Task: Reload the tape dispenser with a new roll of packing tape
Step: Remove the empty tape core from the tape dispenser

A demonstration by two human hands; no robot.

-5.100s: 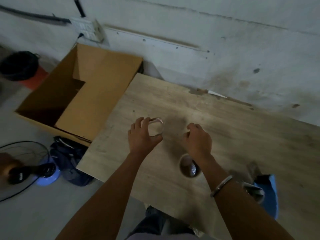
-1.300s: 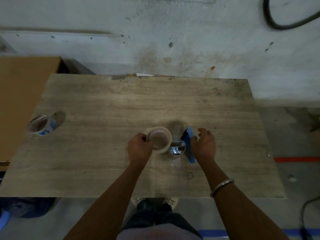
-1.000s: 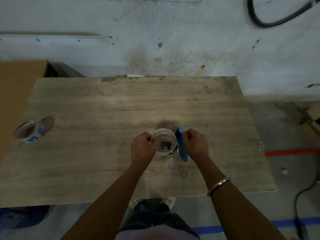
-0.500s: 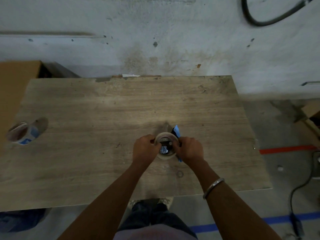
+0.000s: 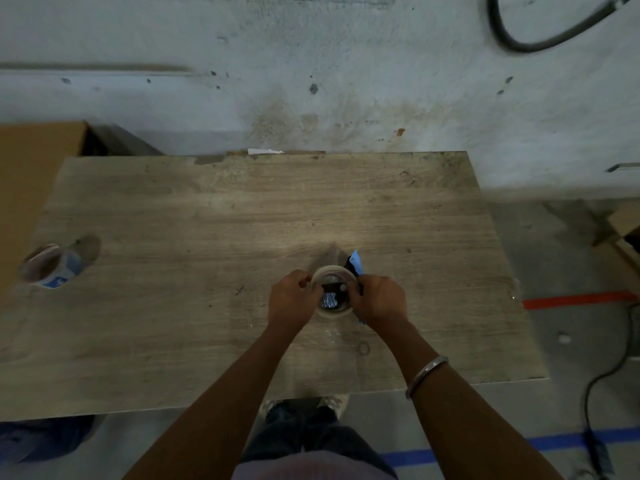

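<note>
A pale roll of packing tape [image 5: 333, 312] sits over the black hub of a blue tape dispenser [image 5: 356, 263] near the middle of the wooden table [image 5: 207, 220]. My left hand [image 5: 291, 303] grips the roll's left side. My right hand [image 5: 379, 298] is closed around the dispenser on the roll's right side, covering most of its blue body. The hub and a shiny metal part show through the roll's core. How far the roll is seated on the hub cannot be told.
A second tape roll [image 5: 48, 266] with a blue and white label lies near the table's left edge. A cardboard box [image 5: 24, 174] stands left of the table. A black hose [image 5: 540, 39] hangs on the wall. Cables and coloured tape lines [image 5: 578, 299] cross the floor at right.
Since a second ago, my hands have brought the pale roll and the blue dispenser together, so the hub now shows inside the roll's core. The view shifted slightly.
</note>
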